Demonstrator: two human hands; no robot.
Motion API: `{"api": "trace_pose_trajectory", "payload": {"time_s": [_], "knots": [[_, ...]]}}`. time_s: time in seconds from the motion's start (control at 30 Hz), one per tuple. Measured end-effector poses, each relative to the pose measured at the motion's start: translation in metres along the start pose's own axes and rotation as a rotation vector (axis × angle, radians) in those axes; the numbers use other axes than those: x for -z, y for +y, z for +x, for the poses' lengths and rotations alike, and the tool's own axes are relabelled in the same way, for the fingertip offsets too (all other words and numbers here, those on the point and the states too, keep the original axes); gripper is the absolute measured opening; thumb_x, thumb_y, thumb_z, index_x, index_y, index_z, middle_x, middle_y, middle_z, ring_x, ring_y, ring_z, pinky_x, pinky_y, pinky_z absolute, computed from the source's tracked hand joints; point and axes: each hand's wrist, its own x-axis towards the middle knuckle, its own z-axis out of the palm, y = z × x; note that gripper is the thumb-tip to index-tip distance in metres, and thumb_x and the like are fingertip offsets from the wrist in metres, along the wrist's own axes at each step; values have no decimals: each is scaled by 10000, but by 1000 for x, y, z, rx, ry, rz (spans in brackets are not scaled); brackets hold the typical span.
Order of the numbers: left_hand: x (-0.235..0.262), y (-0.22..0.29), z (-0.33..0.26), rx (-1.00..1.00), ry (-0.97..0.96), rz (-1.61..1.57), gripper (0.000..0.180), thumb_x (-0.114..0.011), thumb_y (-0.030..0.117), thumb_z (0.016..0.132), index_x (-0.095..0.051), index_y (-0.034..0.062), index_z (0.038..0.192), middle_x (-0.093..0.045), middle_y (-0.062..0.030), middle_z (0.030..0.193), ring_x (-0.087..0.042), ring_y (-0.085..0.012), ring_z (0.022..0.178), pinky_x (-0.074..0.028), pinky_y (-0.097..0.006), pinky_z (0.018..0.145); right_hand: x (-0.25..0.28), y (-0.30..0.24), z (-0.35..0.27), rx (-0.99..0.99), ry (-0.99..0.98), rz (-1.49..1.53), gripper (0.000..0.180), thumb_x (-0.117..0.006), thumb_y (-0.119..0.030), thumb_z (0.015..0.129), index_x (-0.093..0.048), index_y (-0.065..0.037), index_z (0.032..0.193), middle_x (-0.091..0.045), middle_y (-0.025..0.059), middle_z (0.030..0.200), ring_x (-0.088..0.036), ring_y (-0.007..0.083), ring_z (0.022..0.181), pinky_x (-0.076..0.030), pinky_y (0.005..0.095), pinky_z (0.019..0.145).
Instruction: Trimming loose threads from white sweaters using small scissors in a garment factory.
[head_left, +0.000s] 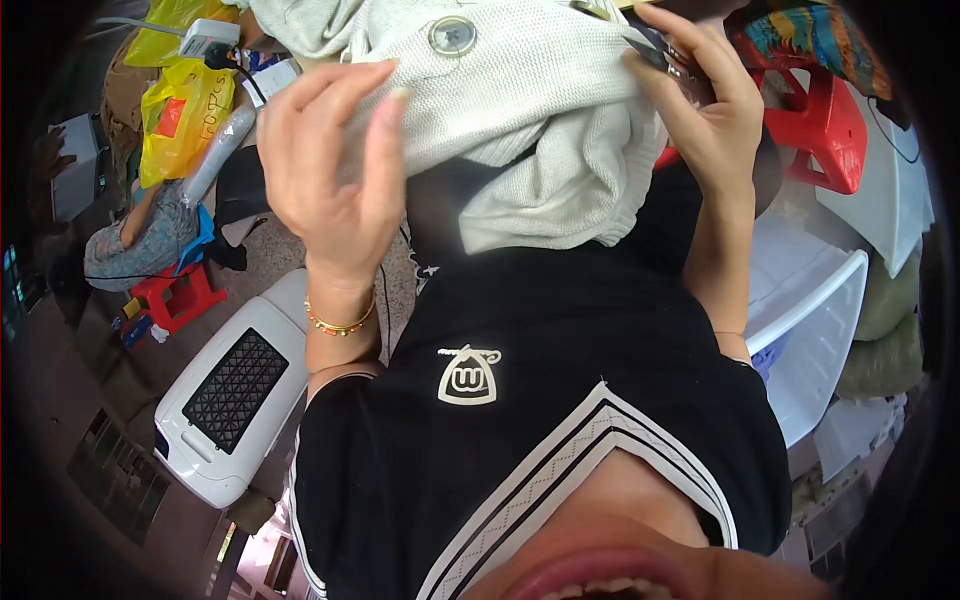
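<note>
While the left hand grips the knit beside its button, the right hand pinches dark snips just right of it.

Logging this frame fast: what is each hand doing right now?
Left hand: closed on the cream knit garment, near its button.
Right hand: holds a small metal tool at the garment's edge.

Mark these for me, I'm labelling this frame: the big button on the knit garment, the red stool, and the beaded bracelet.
big button (452, 35), head view, centre of its round face.
red stool (827, 125), head view, its seat top.
beaded bracelet (340, 323), head view, the strand across the left wrist.
</note>
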Motion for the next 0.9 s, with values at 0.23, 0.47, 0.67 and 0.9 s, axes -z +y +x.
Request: {"api": "trace_pose_trajectory", "payload": {"time_s": [0.23,0.47,0.67,0.9], "knots": [[-25,-6,2,-99,-20,202,195,-837,164,702,-734,114,858,-632,-11,866,-555,-201,812,-433,-313,743,-7,-41,17,45,-202,4,397,-769,-79,800,-659,-1,1173,-534,83,833,-524,175,717,-414,273,623],[-24,-3,2,-33,-33,-10,141,-786,54,740,-731,75,868,-625,-31,821,-565,-206,768,-445,-307,698,-17,-51,27,114,-329,-69,385,-741,-109,831,-661,-46,1202,-523,95,819,-538,218,704,-438,312,606],[-22,-1,4,4,-7,-173,149,-764,-10,767,-727,21,908,-608,-75,863,-580,-156,737,-460,-260,642,-27,-39,23,232,-274,-92,384,-748,-107,809,-669,-61,1182,-515,76,801,-552,233,703,-450,324,598],[-17,1,8,-17,-76,-276,132,-736,-22,801,-728,10,929,-608,-89,939,-581,-146,767,-470,-254,660,-70,5,39,874,270,-79,365,-756,-99,792,-682,-73,1149,-529,62,790,-553,218,666,-451,317,564]]}}
